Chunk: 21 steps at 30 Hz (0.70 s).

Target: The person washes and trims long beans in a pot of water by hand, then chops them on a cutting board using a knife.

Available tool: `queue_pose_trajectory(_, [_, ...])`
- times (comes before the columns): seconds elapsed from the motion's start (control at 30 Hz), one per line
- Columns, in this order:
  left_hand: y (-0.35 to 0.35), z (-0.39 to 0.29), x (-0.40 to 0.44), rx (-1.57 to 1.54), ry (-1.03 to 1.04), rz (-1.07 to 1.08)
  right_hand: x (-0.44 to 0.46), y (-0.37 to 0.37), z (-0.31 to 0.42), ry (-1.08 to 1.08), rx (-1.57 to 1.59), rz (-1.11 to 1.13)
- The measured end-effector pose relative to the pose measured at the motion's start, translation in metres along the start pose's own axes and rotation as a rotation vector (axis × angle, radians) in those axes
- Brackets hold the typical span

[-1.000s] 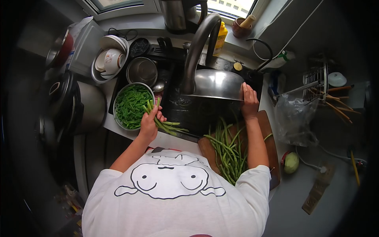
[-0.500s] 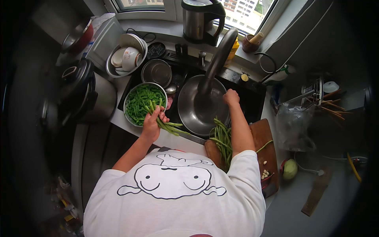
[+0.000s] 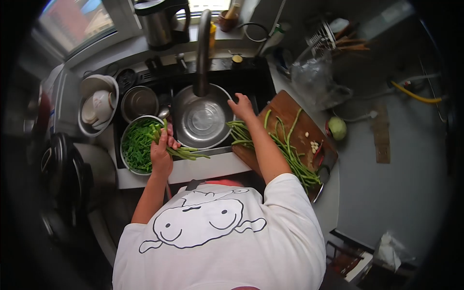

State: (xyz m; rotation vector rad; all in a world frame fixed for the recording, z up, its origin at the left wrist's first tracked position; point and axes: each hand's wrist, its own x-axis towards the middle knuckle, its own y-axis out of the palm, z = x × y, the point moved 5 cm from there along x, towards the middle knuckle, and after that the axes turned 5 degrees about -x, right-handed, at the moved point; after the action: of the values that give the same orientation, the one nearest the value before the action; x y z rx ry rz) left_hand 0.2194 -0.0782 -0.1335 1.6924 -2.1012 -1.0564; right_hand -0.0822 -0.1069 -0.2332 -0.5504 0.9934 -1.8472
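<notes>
My left hand point(image 3: 161, 151) is closed round a bunch of green beans point(image 3: 186, 153), the long ends sticking out to the right. It is over the right edge of a metal bowl filled with chopped greens point(image 3: 137, 145). My right hand point(image 3: 241, 106) is at the right rim of a wide steel basin point(image 3: 203, 118), its fingers apart; whether they touch the rim I cannot tell. Above the basin arches the faucet point(image 3: 202, 58). More long green beans point(image 3: 290, 154) lie across a wooden cutting board point(image 3: 278, 104) under my right forearm, near some peeled garlic cloves point(image 3: 315, 146).
An empty metal pot point(image 3: 140, 104) and a spoon point(image 3: 164, 112) sit left of the basin, with pink pieces beside my left hand. A bowl of stacked dishes point(image 3: 99, 104) is farther left. A green round vegetable point(image 3: 337, 128) and a plastic bag point(image 3: 316, 79) are on the right.
The view has turned to the right, showing more of the cutting board. My right hand's fingers have loosened from the basin's rim. My left hand still holds the beans.
</notes>
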Motion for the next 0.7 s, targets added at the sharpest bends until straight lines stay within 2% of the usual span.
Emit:
queue_pose_trajectory(0.07, [0.007,0.005,0.014,0.162,0.095,0.138,-0.062,-0.028,0.013,-0.089,0.173,-0.118])
queue_pose_trajectory(0.1, [0.024,0.004,0.017,0.268,0.178,0.222,-0.094,-0.037,0.010,-0.060,0.172,-0.080])
queue_pose_trajectory(0.13, [0.039,0.012,0.018,0.256,0.131,0.276,-0.126,-0.042,0.007,-0.039,0.179,-0.032])
queue_pose_trajectory(0.2, [0.074,0.019,0.011,0.640,0.287,0.472,-0.189,-0.060,-0.014,0.093,0.320,-0.115])
queue_pose_trajectory(0.23, [0.104,0.019,0.000,0.950,0.484,0.589,-0.218,-0.068,-0.030,0.166,0.280,-0.203])
queue_pose_trajectory(0.33, [0.160,0.067,-0.029,1.191,0.688,0.932,-0.297,-0.103,-0.077,0.357,0.153,-0.435])
queue_pose_trajectory(0.47, [0.214,0.174,-0.071,1.444,0.752,1.236,-0.373,-0.140,-0.136,0.502,0.161,-0.609])
queue_pose_trajectory(0.7, [0.270,0.350,-0.162,1.619,0.753,1.425,-0.434,-0.173,-0.221,0.525,0.132,-0.719])
